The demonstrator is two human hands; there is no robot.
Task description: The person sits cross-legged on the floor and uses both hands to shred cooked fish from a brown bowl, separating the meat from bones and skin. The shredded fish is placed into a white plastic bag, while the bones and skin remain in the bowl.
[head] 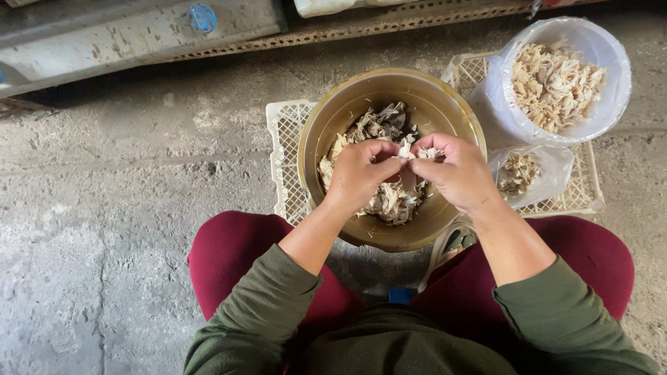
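Looking down, I see my left hand [358,173] and right hand [455,170] pinched shut on one pale mushroom piece [405,149] in the middle of the frame, just over the gold bowl [326,118]. I think bits could drop on the gray floor [125,208] if I pull too hard. The white bucket [611,104] sits upper right.

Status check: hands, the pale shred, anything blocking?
Left hand and right hand pinch pale shredded piece together. Over round brass-coloured metal bowl. Nothing blocking.
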